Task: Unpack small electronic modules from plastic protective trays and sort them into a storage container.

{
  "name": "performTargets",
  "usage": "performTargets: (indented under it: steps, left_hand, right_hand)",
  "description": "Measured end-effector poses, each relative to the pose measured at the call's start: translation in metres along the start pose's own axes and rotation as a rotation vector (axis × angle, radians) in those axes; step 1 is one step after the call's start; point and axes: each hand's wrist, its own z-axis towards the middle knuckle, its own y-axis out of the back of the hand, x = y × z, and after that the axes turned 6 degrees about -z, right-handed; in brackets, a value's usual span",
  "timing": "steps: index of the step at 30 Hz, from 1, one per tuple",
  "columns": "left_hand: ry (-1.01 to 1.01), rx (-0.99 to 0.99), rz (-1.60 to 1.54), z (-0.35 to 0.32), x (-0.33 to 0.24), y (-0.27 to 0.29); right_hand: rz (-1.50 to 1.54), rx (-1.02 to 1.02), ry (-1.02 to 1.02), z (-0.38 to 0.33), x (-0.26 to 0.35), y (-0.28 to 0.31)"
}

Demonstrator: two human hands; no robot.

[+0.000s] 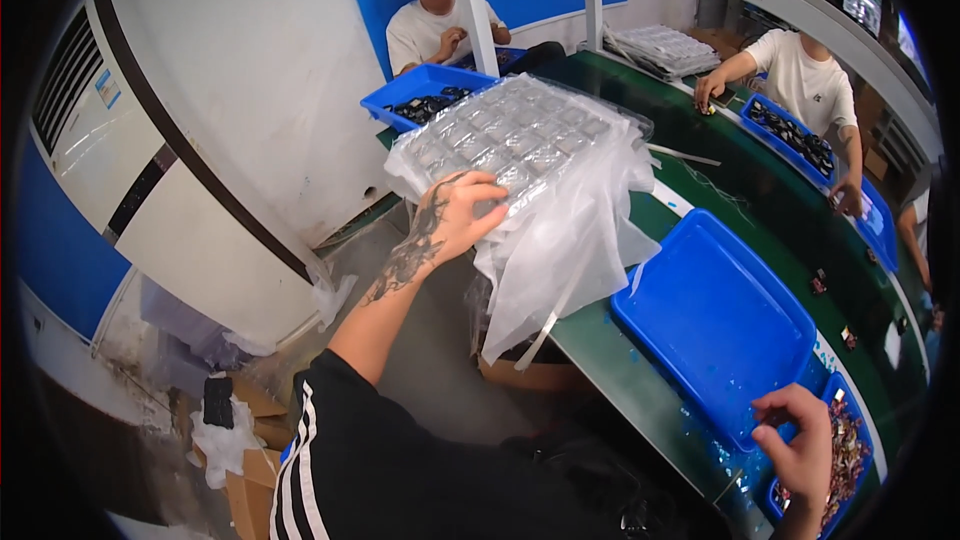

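Observation:
A clear plastic blister tray [520, 130] with rows of square pockets lies over white translucent film [570, 240] at the table's left end. My left hand [465, 215] is at the tray's near edge, fingers bent and closed on it; the fingertips are partly lost against the shiny plastic. At the lower right, my right hand [800, 440] hovers beside the near corner of a large bare blue tray [720, 310]. Its fingers are curled with a gap between thumb and forefinger, and nothing shows in them. Partly behind it is a blue bin [838, 390] of small reddish-brown parts [850, 455].
A white-metal frame [480, 10] rises behind the tray. Blue bins of black parts [425, 105] stand at the far left and right [795, 135]. Co-workers [440, 25] sit or stand across the green belt [740, 180], which carries scattered small parts. Cardboard boxes [255, 490] lie lower left.

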Motion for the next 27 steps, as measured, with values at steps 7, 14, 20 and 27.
performTargets:
  steps: [7,14,20,27]
  left_hand:
    - [-0.2,-0.317,0.29,-0.025,-0.011,-0.003]
    - [-0.044,-0.292,0.076,-0.03,-0.01,-0.017]
    - [-0.022,-0.27,0.376,-0.02,-0.019,-0.009]
    - [-0.021,-0.185,0.201,-0.027,-0.022,-0.012]
  right_hand:
    - [-0.106,0.01,0.103,-0.027,0.003,-0.022]
    - [-0.054,-0.014,0.122,-0.051,-0.005,-0.03]
    - [0.045,-0.031,0.124,-0.06,-0.004,-0.041]
    - [0.103,-0.065,0.091,-0.073,-0.009,-0.042]
